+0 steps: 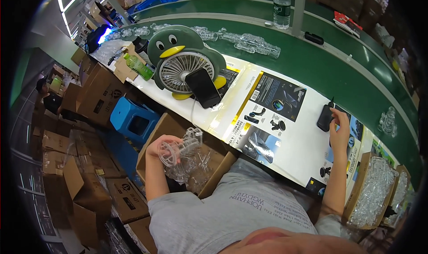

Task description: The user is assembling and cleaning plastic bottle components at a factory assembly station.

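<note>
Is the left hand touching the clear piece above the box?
Touching. The head view shows the left hand gripping the clear plastic piece by its round end.

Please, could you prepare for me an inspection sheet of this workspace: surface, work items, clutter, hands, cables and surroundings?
Surface: white worktop covering with printed panels, beside a long green surface.
Work items: transparent plastic part held above an open cardboard box with more transparent pieces inside; black device on the worktop covering.
Clutter: penguin-shaped fan, phone leaning on it, green bottle; tall clear bottle farther back.
Hands: left hand grips the plastic part; right hand is at the black device, grip unclear.
Cables: thin pale cable hangs near the phone; its ends are unclear.
Surroundings: blue stool, stacked cartons, other people in the background.
</note>
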Action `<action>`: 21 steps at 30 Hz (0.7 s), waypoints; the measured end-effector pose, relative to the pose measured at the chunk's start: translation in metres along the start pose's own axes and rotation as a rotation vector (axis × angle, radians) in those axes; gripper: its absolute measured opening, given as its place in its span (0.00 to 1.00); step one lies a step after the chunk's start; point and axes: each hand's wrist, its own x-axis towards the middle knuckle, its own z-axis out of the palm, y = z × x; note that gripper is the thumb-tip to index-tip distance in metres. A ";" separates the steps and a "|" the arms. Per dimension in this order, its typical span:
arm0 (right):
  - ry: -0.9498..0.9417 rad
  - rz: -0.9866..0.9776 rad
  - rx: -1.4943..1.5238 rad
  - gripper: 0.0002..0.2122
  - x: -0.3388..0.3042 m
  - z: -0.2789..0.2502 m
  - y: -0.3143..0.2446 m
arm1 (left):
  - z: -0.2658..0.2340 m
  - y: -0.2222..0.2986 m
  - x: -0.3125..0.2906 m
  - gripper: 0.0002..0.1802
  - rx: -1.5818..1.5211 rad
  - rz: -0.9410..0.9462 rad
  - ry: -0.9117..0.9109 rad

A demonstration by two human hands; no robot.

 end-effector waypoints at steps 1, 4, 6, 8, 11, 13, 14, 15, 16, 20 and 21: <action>-0.040 -0.029 -0.159 0.19 0.002 0.000 -0.002 | 0.008 0.005 0.007 0.34 0.029 -0.021 -0.072; -0.124 -0.164 -0.434 0.22 0.014 0.007 0.002 | 0.047 0.003 0.038 0.33 -0.097 0.033 -0.170; -0.155 -0.255 -0.582 0.23 0.020 0.005 0.007 | 0.055 0.007 0.076 0.29 0.050 0.037 -0.255; -0.266 -0.396 -0.681 0.23 0.026 0.001 0.008 | 0.060 0.011 0.122 0.25 0.590 0.206 -0.333; -0.363 -0.453 -0.758 0.17 0.036 -0.003 0.003 | 0.087 -0.003 0.179 0.23 0.616 0.276 -0.126; -0.425 -0.483 -0.789 0.16 0.040 -0.005 0.003 | 0.101 -0.012 0.220 0.18 0.514 0.314 -0.047; -0.455 -0.529 -0.822 0.16 0.041 -0.005 0.007 | 0.112 -0.012 0.241 0.15 0.381 0.328 -0.071; -0.484 -0.573 -0.859 0.15 0.041 -0.006 0.009 | 0.122 -0.013 0.261 0.12 0.343 0.356 -0.086; -0.485 -0.577 -0.862 0.15 0.042 -0.006 0.010 | 0.130 -0.015 0.282 0.12 0.304 0.382 -0.098; -0.514 -0.668 -0.874 0.19 0.042 -0.009 0.013 | 0.153 -0.024 0.345 0.14 0.125 0.291 -0.052; -0.508 -0.703 -0.845 0.21 0.041 -0.009 0.015 | 0.158 -0.025 0.352 0.16 0.083 0.261 -0.025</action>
